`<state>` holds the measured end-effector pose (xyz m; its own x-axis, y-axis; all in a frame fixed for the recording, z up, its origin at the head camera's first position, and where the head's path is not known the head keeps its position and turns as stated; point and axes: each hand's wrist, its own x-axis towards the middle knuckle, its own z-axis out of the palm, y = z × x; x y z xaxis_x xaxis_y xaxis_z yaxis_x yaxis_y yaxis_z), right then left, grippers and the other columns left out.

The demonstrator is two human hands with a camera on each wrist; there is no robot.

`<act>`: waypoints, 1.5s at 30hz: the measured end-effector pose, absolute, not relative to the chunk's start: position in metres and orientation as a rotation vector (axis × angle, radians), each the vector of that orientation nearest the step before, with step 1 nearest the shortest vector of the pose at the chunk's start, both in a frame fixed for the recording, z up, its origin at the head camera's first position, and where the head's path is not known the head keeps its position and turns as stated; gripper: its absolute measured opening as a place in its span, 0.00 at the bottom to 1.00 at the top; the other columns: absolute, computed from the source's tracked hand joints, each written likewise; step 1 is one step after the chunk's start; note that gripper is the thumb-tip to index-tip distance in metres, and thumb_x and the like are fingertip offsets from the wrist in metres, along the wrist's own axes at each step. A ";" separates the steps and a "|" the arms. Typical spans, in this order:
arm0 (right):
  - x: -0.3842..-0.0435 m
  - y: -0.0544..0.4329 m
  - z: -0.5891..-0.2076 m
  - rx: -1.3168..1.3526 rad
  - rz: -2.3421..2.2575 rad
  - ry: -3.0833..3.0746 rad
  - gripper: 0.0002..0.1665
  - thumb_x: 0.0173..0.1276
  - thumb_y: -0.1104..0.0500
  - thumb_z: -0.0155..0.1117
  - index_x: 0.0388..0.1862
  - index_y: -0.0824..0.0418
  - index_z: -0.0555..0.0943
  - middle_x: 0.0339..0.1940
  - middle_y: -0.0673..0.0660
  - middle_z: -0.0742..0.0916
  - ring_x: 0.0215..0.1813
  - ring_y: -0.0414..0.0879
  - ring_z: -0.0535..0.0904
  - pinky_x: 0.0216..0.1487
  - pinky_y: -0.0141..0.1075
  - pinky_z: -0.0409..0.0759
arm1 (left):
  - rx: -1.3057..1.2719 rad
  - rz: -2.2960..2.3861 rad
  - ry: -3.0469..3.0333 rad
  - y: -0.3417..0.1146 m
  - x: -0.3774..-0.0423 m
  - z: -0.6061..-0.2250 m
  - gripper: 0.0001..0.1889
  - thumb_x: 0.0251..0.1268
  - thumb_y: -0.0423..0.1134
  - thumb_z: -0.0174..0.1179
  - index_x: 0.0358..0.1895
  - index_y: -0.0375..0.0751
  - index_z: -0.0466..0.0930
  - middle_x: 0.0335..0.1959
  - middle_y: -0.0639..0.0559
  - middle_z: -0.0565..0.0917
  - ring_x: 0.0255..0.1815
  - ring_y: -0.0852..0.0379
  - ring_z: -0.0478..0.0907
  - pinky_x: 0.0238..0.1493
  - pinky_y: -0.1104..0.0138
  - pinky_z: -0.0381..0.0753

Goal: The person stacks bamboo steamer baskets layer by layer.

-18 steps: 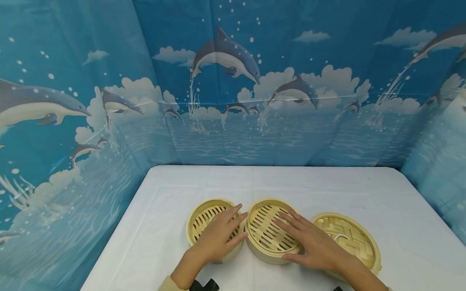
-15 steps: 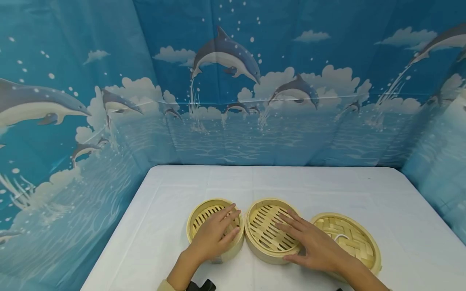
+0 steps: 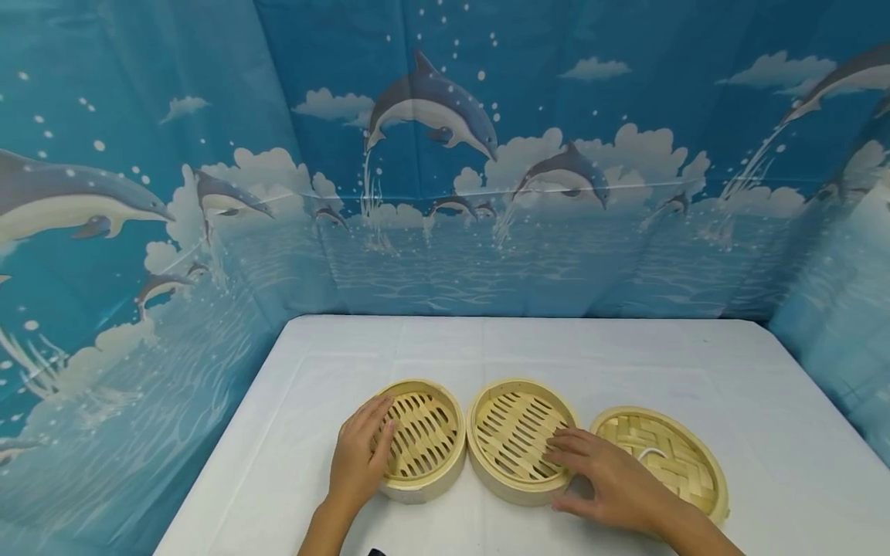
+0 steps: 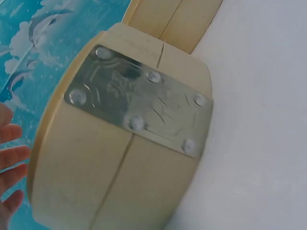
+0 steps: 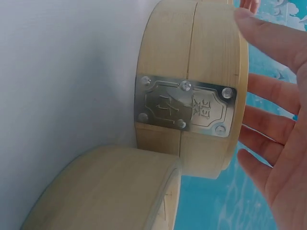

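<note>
A round bamboo steamer basket [image 3: 424, 432] with a slatted base stands on the left. My left hand [image 3: 358, 455] is at its left rim, fingers and thumb loosely extended over the edge. In the left wrist view, a riveted metal plate [image 4: 139, 100] shows on a basket's side, with fingertips [image 4: 14, 155] near the rim. A second bamboo steamer basket [image 3: 518, 432] stands right beside the first. My right hand [image 3: 605, 475] reaches over its right rim, fingers spread and lightly bent, thumb outside. The right wrist view shows that thumb close to the rim, above an engraved metal plate [image 5: 187, 105].
A woven bamboo steamer lid [image 3: 684, 463] with a small white loop lies to the right, partly behind my right hand and forearm. Everything stands on a white-covered table [image 3: 334, 363]. A blue dolphin-print curtain [image 3: 445, 255] hangs along the back and sides.
My left hand has moved left, from over the first basket's right part to its left rim. My right hand has drawn slightly back toward the second basket's near right edge. The baskets look unmoved.
</note>
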<state>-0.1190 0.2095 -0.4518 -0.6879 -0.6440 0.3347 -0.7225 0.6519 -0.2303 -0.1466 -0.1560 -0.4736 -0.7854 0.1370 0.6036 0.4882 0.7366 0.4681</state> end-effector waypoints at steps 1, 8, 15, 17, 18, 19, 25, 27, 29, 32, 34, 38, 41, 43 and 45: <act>-0.119 0.210 -0.452 1.120 0.509 -2.644 0.31 0.51 0.38 0.69 0.50 0.53 0.81 0.53 0.51 0.80 0.58 0.51 0.72 0.50 0.50 0.76 | -0.435 -0.878 -2.386 -0.158 -0.146 -0.476 0.18 0.67 0.37 0.53 0.58 0.35 0.73 0.58 0.44 0.74 0.60 0.45 0.68 0.59 0.46 0.66; -0.120 0.212 -0.455 1.225 0.515 -2.551 0.25 0.46 0.45 0.74 0.44 0.52 0.83 0.49 0.50 0.81 0.54 0.53 0.74 0.52 0.45 0.75 | -0.216 -1.086 -2.323 -0.163 -0.141 -0.488 0.20 0.69 0.33 0.50 0.62 0.33 0.68 0.62 0.42 0.70 0.63 0.45 0.64 0.65 0.59 0.61; -0.124 0.214 -0.460 1.295 0.572 -2.433 0.22 0.43 0.57 0.77 0.41 0.52 0.83 0.44 0.45 0.82 0.49 0.46 0.77 0.63 0.26 0.61 | -0.015 -1.281 -2.277 -0.160 -0.136 -0.499 0.21 0.71 0.34 0.47 0.64 0.29 0.62 0.64 0.38 0.65 0.66 0.41 0.59 0.65 0.53 0.58; -0.126 0.213 -0.461 1.310 0.579 -2.411 0.21 0.42 0.59 0.76 0.40 0.52 0.84 0.41 0.43 0.81 0.47 0.42 0.77 0.62 0.25 0.61 | 0.063 -1.398 -2.252 -0.159 -0.135 -0.503 0.22 0.73 0.35 0.44 0.65 0.28 0.59 0.65 0.37 0.64 0.66 0.40 0.57 0.66 0.56 0.59; -0.127 0.213 -0.462 1.315 0.581 -2.401 0.21 0.42 0.60 0.76 0.39 0.52 0.84 0.40 0.43 0.81 0.45 0.41 0.77 0.62 0.26 0.61 | 0.097 -1.462 -2.239 -0.159 -0.135 -0.504 0.22 0.73 0.36 0.42 0.66 0.28 0.58 0.65 0.36 0.63 0.67 0.40 0.56 0.66 0.58 0.58; -0.128 0.213 -0.462 1.318 0.584 -2.397 0.21 0.41 0.61 0.76 0.39 0.52 0.84 0.39 0.42 0.81 0.44 0.39 0.77 0.62 0.26 0.61 | 0.129 -1.516 -2.227 -0.159 -0.135 -0.505 0.23 0.74 0.36 0.41 0.66 0.28 0.57 0.65 0.36 0.63 0.67 0.40 0.56 0.66 0.60 0.58; -0.129 0.213 -0.460 1.320 0.589 -2.419 0.19 0.43 0.60 0.75 0.38 0.51 0.84 0.37 0.39 0.81 0.42 0.36 0.77 0.62 0.29 0.64 | 0.247 -1.671 -2.206 -0.156 -0.134 -0.509 0.23 0.76 0.42 0.38 0.66 0.29 0.59 0.67 0.39 0.61 0.68 0.45 0.55 0.66 0.62 0.55; -0.129 0.214 -0.460 1.327 0.591 -2.415 0.19 0.44 0.60 0.75 0.38 0.51 0.84 0.37 0.39 0.81 0.42 0.35 0.76 0.61 0.28 0.65 | 0.262 -1.696 -2.198 -0.156 -0.134 -0.511 0.24 0.76 0.43 0.37 0.66 0.30 0.60 0.67 0.39 0.61 0.68 0.45 0.55 0.66 0.62 0.54; -0.129 0.215 -0.461 1.348 0.589 -2.386 0.19 0.45 0.60 0.75 0.39 0.51 0.84 0.37 0.39 0.81 0.42 0.35 0.76 0.59 0.28 0.67 | 0.277 -1.715 -2.185 -0.155 -0.135 -0.512 0.24 0.76 0.44 0.37 0.66 0.30 0.60 0.67 0.41 0.61 0.68 0.47 0.55 0.67 0.63 0.54; -0.130 0.216 -0.464 1.397 0.564 -2.297 0.18 0.46 0.59 0.74 0.40 0.54 0.84 0.37 0.42 0.83 0.41 0.37 0.77 0.54 0.29 0.73 | 0.283 -1.732 -2.176 -0.154 -0.135 -0.514 0.24 0.76 0.44 0.37 0.66 0.30 0.60 0.67 0.41 0.61 0.68 0.47 0.54 0.67 0.63 0.53; -0.130 0.218 -0.466 1.425 0.536 -2.234 0.17 0.48 0.57 0.73 0.40 0.56 0.84 0.37 0.43 0.84 0.41 0.38 0.78 0.50 0.32 0.76 | 0.288 -1.733 -2.171 -0.154 -0.134 -0.515 0.24 0.76 0.44 0.37 0.66 0.30 0.60 0.67 0.41 0.62 0.68 0.47 0.54 0.67 0.61 0.53; -0.129 0.221 -0.464 1.425 0.506 -2.184 0.15 0.54 0.54 0.69 0.41 0.57 0.84 0.37 0.45 0.84 0.41 0.41 0.78 0.47 0.32 0.77 | 0.292 -1.726 -2.159 -0.153 -0.133 -0.516 0.24 0.75 0.44 0.38 0.65 0.30 0.61 0.66 0.41 0.63 0.68 0.46 0.55 0.67 0.59 0.53; -0.131 0.222 -0.456 1.413 0.509 -2.167 0.14 0.58 0.53 0.67 0.42 0.58 0.84 0.38 0.45 0.84 0.42 0.41 0.79 0.47 0.31 0.76 | 0.283 -1.724 -2.148 -0.154 -0.133 -0.516 0.24 0.76 0.44 0.38 0.65 0.29 0.61 0.66 0.41 0.62 0.68 0.46 0.55 0.67 0.65 0.54; -0.134 0.221 -0.449 1.413 0.505 -2.143 0.14 0.60 0.53 0.65 0.42 0.59 0.84 0.37 0.46 0.84 0.41 0.42 0.79 0.47 0.32 0.77 | 0.271 -1.728 -2.141 -0.154 -0.134 -0.515 0.24 0.76 0.43 0.38 0.65 0.29 0.60 0.66 0.41 0.62 0.68 0.46 0.55 0.66 0.71 0.54; -0.137 0.220 -0.440 1.408 0.509 -2.141 0.15 0.61 0.53 0.64 0.43 0.59 0.84 0.38 0.46 0.84 0.41 0.42 0.79 0.46 0.32 0.77 | 0.264 -1.731 -2.137 -0.155 -0.135 -0.515 0.24 0.76 0.43 0.38 0.66 0.30 0.60 0.67 0.41 0.62 0.68 0.47 0.54 0.64 0.79 0.53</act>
